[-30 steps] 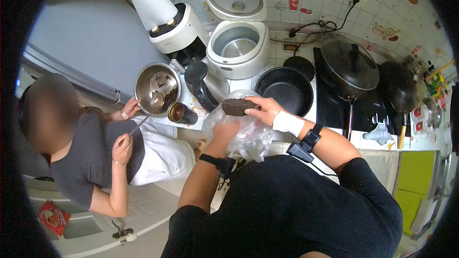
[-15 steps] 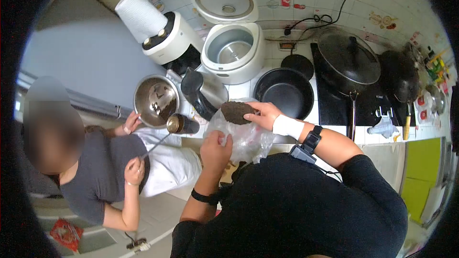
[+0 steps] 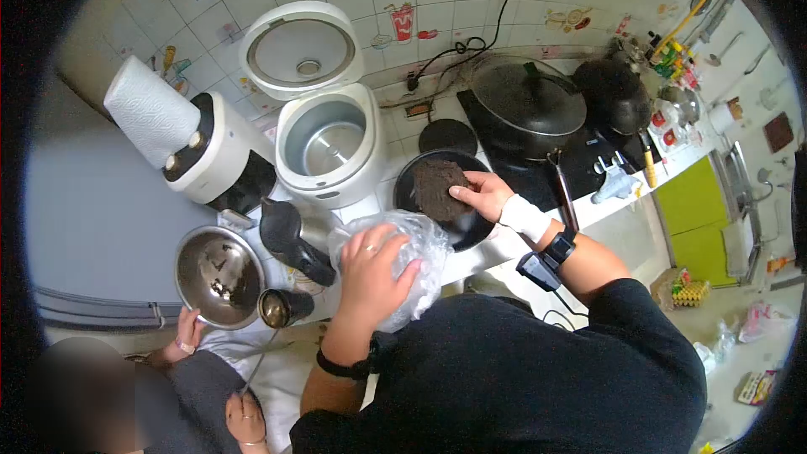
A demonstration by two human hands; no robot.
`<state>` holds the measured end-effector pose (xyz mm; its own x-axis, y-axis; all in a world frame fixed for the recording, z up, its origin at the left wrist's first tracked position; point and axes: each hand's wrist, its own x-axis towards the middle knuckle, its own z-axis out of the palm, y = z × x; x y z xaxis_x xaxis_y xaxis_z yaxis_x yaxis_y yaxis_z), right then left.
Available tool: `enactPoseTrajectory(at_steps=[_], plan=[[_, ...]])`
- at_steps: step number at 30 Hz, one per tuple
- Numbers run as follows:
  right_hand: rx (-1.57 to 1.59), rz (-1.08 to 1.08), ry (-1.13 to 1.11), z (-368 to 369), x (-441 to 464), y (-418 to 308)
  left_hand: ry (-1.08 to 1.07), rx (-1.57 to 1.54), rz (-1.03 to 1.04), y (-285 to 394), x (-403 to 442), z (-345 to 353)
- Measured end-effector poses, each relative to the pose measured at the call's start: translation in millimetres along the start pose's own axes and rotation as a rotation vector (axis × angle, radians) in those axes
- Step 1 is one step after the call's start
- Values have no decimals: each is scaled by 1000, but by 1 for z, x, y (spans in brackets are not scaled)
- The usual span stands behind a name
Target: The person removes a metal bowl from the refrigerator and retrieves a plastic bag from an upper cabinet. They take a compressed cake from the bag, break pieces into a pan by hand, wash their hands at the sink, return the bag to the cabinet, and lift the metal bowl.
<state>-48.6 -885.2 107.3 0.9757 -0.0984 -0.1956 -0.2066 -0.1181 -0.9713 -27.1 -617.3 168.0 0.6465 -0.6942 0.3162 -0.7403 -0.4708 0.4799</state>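
Observation:
My right hand (image 3: 487,197) pinches a dark brown, rough, flat slab (image 3: 440,188) between thumb and fingers. The slab hangs above a black frying pan (image 3: 408,171) and covers part of it. To the left, my left hand (image 3: 376,273) lies over a crumpled clear plastic bag (image 3: 424,240), fingers curled onto it and thumb out to the side. Part of the bag is hidden beneath that hand. A steel kettle with a black handle (image 3: 290,240) stands just left of the bag.
An open rice cooker (image 3: 328,189) stands behind the kettle. At left, another person's hand (image 3: 190,329) touches a steel bowl (image 3: 220,273); their other hand (image 3: 245,419) holds a long handle near a dark cup (image 3: 286,308). A lidded wok (image 3: 530,109) sits on the stove.
My view has turned to the right. My right hand has carried the brown slab from above the bag to over the frying pan. My left hand has shifted onto the bag.

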Motion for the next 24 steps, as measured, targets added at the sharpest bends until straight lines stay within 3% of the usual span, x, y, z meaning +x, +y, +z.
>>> enactPoseTrajectory(at_steps=[4, 8, 10, 14, 17, 19, 20, 22, 24], plan=[[-233, -114, 70, -16, 10, 34, -212, 128, -25, -5, 19, 34], [-499, -110, 56, -26, 11, 36, -252, 213, -17, -2, 26, 47], [-510, -194, 64, -29, 18, 50, -548, 335, -81, -6, 22, 51], [-520, -178, 1, -32, 23, 39, -770, 482, -151, -32, 14, 72], [-543, -178, -5, -31, 26, 35, -656, 403, -153, -33, 29, 67], [-567, -204, -7, -30, 28, 36, -363, 366, -194, -21, 48, 62], [-597, -227, -15, -29, 28, 37, -363, 365, -194, -11, 60, 58], [-616, -276, 10, -28, 27, 40, 66, 262, -181, 5, 84, 53], [-641, -325, 34, -28, 25, 40, -13, 107, -300, -5, 100, 69]])
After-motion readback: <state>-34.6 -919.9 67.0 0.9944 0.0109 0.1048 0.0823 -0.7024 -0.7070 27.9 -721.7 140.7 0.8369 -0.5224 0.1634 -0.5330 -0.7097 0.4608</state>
